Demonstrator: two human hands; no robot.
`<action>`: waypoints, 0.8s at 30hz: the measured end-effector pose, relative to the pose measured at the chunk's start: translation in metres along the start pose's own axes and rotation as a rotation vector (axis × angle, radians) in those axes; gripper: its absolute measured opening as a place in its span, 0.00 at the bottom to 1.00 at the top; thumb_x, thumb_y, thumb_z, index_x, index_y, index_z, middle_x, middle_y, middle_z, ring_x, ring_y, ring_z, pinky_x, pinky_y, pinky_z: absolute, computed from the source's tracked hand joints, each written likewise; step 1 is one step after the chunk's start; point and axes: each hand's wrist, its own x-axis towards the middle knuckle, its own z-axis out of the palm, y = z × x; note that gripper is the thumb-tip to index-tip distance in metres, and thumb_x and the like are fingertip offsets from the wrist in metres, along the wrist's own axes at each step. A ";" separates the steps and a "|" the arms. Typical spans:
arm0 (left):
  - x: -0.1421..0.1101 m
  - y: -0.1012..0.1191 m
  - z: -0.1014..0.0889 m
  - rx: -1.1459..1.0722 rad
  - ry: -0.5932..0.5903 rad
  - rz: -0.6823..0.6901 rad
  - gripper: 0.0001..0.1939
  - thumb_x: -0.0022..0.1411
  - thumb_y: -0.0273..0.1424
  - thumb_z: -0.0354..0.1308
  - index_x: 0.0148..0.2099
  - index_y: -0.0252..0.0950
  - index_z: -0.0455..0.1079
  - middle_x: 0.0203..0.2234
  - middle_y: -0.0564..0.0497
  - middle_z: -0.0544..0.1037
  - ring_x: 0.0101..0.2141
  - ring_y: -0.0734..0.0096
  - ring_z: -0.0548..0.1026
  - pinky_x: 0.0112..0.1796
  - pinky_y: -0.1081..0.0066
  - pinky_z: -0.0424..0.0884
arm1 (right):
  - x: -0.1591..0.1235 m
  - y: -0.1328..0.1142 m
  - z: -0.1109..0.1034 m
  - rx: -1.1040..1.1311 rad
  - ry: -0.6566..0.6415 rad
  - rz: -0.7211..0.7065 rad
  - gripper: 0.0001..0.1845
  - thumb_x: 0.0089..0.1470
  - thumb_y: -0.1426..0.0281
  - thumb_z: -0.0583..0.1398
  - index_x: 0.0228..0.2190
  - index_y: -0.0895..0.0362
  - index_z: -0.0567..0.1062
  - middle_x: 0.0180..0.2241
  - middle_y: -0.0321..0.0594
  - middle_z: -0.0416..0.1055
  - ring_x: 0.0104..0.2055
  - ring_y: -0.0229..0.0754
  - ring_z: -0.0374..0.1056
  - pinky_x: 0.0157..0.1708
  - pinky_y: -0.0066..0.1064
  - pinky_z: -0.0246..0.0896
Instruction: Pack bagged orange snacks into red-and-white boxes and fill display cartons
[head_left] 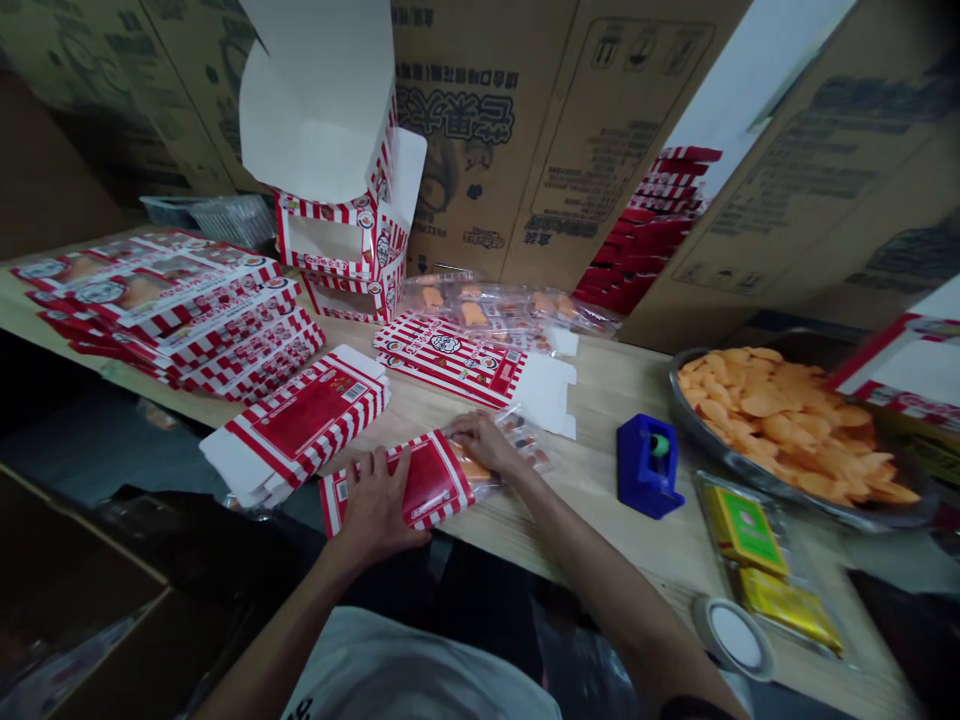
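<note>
My left hand (pixel 377 510) spans a flat red-and-white striped box (pixel 435 485), fingertips at its far edge and thumb along its near edge. At the box's right end, my right hand (pixel 484 440) has its fingers closed on a clear plastic pack (pixel 525 440) with orange and dark pieces inside. Part of that pack lies under my hand, against the box's end; how far it reaches inside is hidden. Left of my hands lies another striped box (pixel 307 420) with an open end flap. Behind them rests a flattened striped carton (pixel 457 355) with white flaps.
Filled boxes (pixel 180 300) are stacked at left, beside open window boxes (pixel 330 240). More clear packs (pixel 495 305) lie at the back. On the right are a blue tape dispenser (pixel 646 465), a metal bowl (pixel 686 405) of orange chips, yellow packets (pixel 757 530) and a tape roll (pixel 733 635).
</note>
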 end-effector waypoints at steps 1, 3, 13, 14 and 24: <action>0.000 0.000 0.000 -0.003 0.000 0.008 0.58 0.32 0.51 0.66 0.64 0.31 0.54 0.53 0.31 0.61 0.51 0.38 0.60 0.50 0.47 0.52 | 0.001 -0.001 0.001 0.037 -0.001 0.006 0.10 0.45 0.79 0.59 0.24 0.54 0.79 0.30 0.38 0.77 0.36 0.42 0.71 0.42 0.32 0.62; 0.000 -0.001 0.000 -0.012 -0.002 0.022 0.59 0.32 0.51 0.67 0.64 0.31 0.54 0.54 0.31 0.61 0.51 0.37 0.60 0.51 0.47 0.52 | -0.001 0.001 -0.002 0.090 0.109 0.088 0.09 0.45 0.76 0.58 0.23 0.54 0.79 0.32 0.38 0.78 0.37 0.42 0.72 0.41 0.32 0.64; 0.002 -0.001 0.001 -0.012 -0.027 0.064 0.59 0.35 0.53 0.66 0.64 0.27 0.53 0.54 0.26 0.60 0.53 0.33 0.59 0.51 0.43 0.50 | -0.072 0.017 -0.049 0.032 0.501 0.596 0.28 0.54 0.51 0.49 0.17 0.58 0.71 0.17 0.39 0.68 0.21 0.40 0.63 0.22 0.29 0.55; 0.002 -0.001 0.002 -0.012 -0.023 0.070 0.59 0.35 0.52 0.66 0.64 0.27 0.53 0.54 0.26 0.61 0.52 0.33 0.59 0.51 0.43 0.51 | -0.071 0.009 -0.035 0.086 0.436 0.587 0.29 0.55 0.51 0.48 0.18 0.58 0.71 0.17 0.38 0.68 0.20 0.39 0.62 0.21 0.29 0.55; -0.010 0.008 -0.008 -0.130 0.152 -0.055 0.56 0.38 0.48 0.64 0.64 0.24 0.50 0.49 0.30 0.63 0.48 0.37 0.63 0.47 0.45 0.58 | -0.091 -0.061 0.054 0.432 0.917 0.387 0.20 0.42 0.61 0.67 0.32 0.53 0.64 0.40 0.38 0.69 0.41 0.42 0.68 0.39 0.33 0.65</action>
